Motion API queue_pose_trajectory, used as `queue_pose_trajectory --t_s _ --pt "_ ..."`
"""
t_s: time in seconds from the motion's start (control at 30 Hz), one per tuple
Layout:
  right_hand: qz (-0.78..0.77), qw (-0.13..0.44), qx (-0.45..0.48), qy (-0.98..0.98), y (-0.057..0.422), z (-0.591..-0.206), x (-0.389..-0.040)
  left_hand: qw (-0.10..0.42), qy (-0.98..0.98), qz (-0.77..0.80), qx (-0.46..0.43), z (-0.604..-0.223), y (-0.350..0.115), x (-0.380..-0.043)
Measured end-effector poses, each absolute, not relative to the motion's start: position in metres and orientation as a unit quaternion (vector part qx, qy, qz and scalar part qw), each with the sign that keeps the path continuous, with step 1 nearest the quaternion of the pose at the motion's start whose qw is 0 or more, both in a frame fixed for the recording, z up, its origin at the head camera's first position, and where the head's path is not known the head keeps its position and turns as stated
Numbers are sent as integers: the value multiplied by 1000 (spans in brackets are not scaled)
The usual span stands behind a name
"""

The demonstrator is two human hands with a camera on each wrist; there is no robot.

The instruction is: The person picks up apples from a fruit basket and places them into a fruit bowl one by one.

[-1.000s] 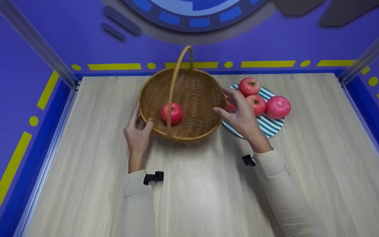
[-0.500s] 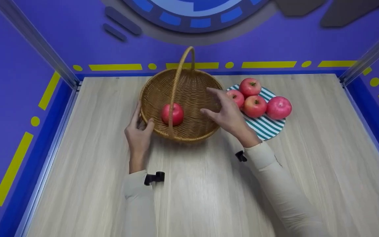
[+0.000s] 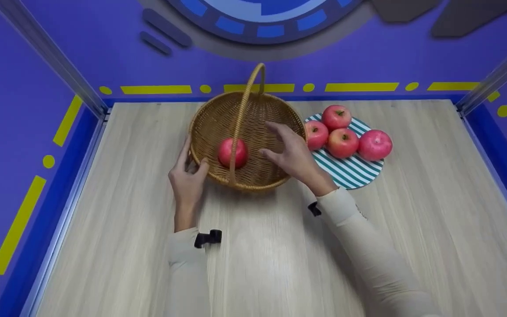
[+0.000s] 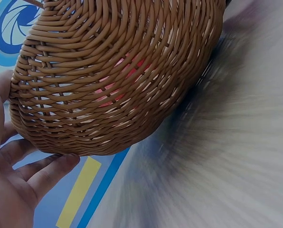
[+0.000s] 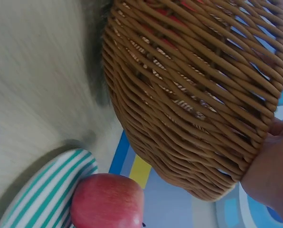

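Note:
A brown wicker basket (image 3: 218, 114) with a tall arched handle (image 3: 247, 92) stands toward the back of the table, left of centre. One red apple (image 3: 241, 153) lies inside, partly behind the handle. My left hand (image 3: 187, 182) grips the basket's left side, thumb at the rim and fingers against the outer wall. Over the right rim reaches my right hand (image 3: 296, 155), its fingers relaxed and spread, nothing between them. In the right wrist view the wicker wall (image 5: 189, 104) hides most of this hand. Red shows through the weave in the left wrist view.
Close to the basket's right side, a round green-and-white striped plate (image 3: 351, 175) bears several red apples (image 3: 343, 143). Blue-purple panels (image 3: 183, 66) enclose the wooden table (image 3: 253, 255) at the back and both sides.
My right hand has moved left from the basket's right rim to inside its opening, uncovering the leftmost apple on the plate. My left hand keeps its hold; basket and apples stay put.

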State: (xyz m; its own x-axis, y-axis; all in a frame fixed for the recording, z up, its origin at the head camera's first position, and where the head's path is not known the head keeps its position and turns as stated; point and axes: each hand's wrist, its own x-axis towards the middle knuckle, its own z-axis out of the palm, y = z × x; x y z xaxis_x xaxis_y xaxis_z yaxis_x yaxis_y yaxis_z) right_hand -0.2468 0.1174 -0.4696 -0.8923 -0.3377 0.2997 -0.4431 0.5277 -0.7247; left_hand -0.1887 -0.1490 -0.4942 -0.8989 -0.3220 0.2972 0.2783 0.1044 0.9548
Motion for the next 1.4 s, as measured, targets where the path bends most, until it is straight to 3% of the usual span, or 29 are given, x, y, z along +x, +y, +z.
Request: queue_pose_trajectory --t_s 0.5,1.13,1.4 --pt "419 118 239 -868 105 -486 -245 216 -722 -658 6 -483 -153 -183" --pt "395 35 244 -885 100 -495 -245 247 -732 -635 -13 -475 -153 -182" --pt "371 51 262 -889 101 -500 -243 251 -727 -639 -27 -473 -152 -182"
